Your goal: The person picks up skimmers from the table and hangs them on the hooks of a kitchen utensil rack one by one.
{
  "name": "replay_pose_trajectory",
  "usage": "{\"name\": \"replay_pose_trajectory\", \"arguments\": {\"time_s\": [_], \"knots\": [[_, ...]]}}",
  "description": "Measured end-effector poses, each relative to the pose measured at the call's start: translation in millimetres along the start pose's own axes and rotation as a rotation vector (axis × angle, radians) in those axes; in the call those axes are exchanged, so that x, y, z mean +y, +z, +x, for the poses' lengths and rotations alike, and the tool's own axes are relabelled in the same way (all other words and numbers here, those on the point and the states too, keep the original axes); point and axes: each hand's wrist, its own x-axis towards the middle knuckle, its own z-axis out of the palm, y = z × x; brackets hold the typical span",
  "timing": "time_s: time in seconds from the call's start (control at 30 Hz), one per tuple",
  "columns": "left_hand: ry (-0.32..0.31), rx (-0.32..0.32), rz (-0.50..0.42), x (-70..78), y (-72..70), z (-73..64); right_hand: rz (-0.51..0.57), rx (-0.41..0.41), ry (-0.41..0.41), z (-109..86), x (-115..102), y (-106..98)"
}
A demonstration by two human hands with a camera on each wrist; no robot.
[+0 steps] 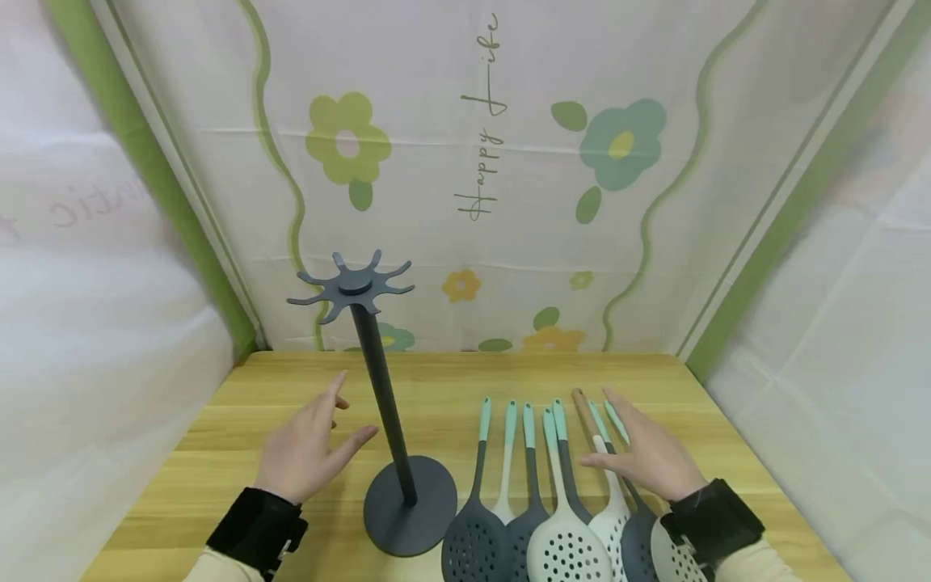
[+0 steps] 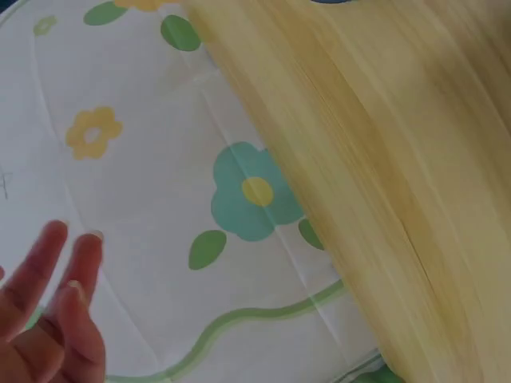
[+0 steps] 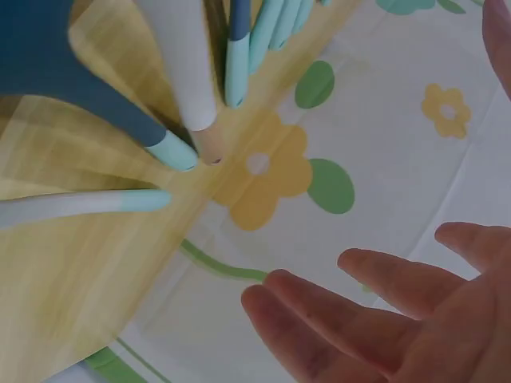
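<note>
A dark grey utensil stand (image 1: 389, 404) with a round base and a ring of curved hooks at its top stands upright left of centre. Just left of its pole hovers my left hand (image 1: 301, 444), fingers spread and holding nothing. To the right of the base lie several slotted skimmers, among them a dark one (image 1: 476, 537) and a white one (image 1: 569, 546), most with mint handle ends. My right hand (image 1: 647, 449) is held above the right end of this row, its fingers extended and the palm bare. One handle (image 3: 209, 144) has a tan end.
The wooden table (image 1: 291, 368) has a white printed cloth (image 1: 422, 186) with flowers behind it. White cloth walls (image 1: 844, 323) rise on the left and right sides. The skimmer heads run off the bottom of the head view.
</note>
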Motion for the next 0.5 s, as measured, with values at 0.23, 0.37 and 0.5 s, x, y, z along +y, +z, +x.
{"name": "replay_pose_trajectory", "arguments": {"time_s": [0.23, 0.37, 0.5], "knots": [[-0.009, 0.011, -0.145, 14.9, 1.2, -1.6, -0.001, -0.048, 0.076, -8.6, 13.9, 1.0], [-0.027, 0.022, -0.266, 24.2, -1.2, -0.8, 0.001, -0.076, 0.145, -10.0, 20.8, 0.5], [0.000, 0.046, -0.342, 32.8, -2.8, -0.3, 0.008, -0.093, 0.168, -13.0, 29.0, -0.1]]}}
